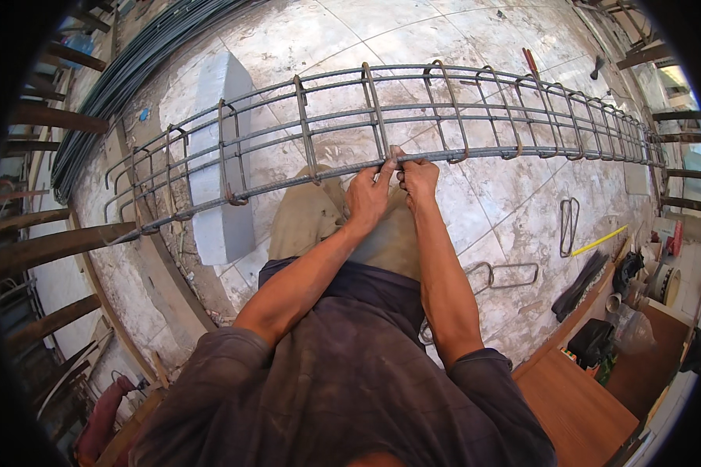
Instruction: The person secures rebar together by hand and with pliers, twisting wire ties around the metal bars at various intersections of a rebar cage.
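Note:
A long rebar cage (331, 122), made of ribbed bars with rectangular stirrups along it, stretches across in front of me. My left hand (368, 193) is closed at the cage's near bar, its fingers gripping where a stirrup (376, 113) meets that bar. Right beside it, my right hand (419, 180) has its fingers pinched together against the same bar. Anything small between the right fingertips is hidden. Both hands nearly touch, above my knees.
A white block (224, 226) lies beneath the cage's left part. Loose stirrups (514, 276) and a yellow strip (600, 240) are on the floor to the right. Red-handled pliers (530, 62) lie beyond the cage. Bundled rebar (121, 74) runs along the far left; a brown wooden board (576, 401) sits lower right.

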The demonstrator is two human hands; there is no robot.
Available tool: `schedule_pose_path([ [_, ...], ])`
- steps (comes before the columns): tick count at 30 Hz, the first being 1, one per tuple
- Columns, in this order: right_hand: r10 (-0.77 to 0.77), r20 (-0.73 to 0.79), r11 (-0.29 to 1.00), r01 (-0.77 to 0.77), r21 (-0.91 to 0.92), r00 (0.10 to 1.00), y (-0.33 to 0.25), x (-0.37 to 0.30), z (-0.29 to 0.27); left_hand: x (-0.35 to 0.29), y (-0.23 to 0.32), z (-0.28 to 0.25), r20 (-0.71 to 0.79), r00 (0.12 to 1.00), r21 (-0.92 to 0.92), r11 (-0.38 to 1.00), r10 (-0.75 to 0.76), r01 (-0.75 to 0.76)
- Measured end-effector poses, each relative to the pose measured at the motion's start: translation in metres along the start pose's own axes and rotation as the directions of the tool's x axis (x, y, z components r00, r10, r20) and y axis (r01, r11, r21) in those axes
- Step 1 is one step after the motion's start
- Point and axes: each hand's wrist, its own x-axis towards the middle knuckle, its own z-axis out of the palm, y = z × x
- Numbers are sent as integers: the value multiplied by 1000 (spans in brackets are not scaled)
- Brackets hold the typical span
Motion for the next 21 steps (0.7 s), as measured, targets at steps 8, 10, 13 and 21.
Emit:
schedule_pose_path([
  [8,24,171,909,-92,406,985,11,-1,-11,3,-2,0,-15,1000,69,998,11,-10],
  [10,-55,377,882,-132,453,925,6,-9,-20,2,-4,2,-11,1000,61,998,-11,11],
  [13,-66,470,897,-154,414,880,-4,-4,-27,2,-6,5,-13,1000,17,1000,-19,19],
  [21,-801,363,175,766,-619,476,-88,-61,-32,-5,14,-6,54,993,64,993,-101,97],
])
